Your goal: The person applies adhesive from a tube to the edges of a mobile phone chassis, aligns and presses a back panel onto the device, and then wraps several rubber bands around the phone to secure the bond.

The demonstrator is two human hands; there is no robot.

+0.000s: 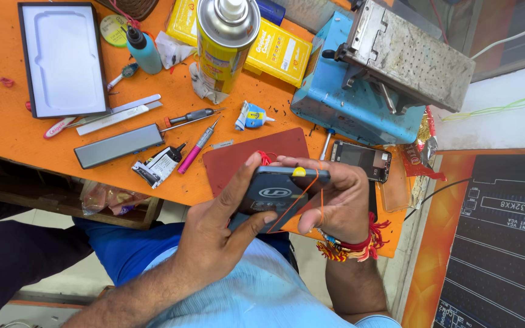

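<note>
While both hands clasp it, here is how things lie:

Phone: a dark phone (pixel 281 193) sits at the centre of the view, back side up, held above the near edge of the orange table (pixel 7 130).
Bands: thin orange rubber bands (pixel 311 188) cross the phone's back.
Left hand: the left hand (pixel 223 228) comes up from 7 o'clock, fingers closed around the phone's left end, thumb stretched along its upper edge.
Right hand: the right hand (pixel 335 203) wraps the phone's right end from 4 o'clock, fingers curled over the top edge; red and yellow threads (pixel 360 246) circle the wrist.
Mat: a dark red mat (pixel 238 158) lies on the table just past the phone, toward 12 o'clock.
Second phone: another phone (pixel 363 159) lies screen up at 2 o'clock, just beside the right hand.
Machine: a blue machine with a perforated metal plate (pixel 360 106) stands at 1 o'clock.
Spray can: a yellow spray can (pixel 226 42) stands at 11 o'clock.
Tools: a pink-handled screwdriver (pixel 197 147) and a grey flat bar (pixel 118 146) lie at 10 o'clock.
Tray: a white tray in a dark frame (pixel 62 58) lies further out at 10 o'clock.
</note>
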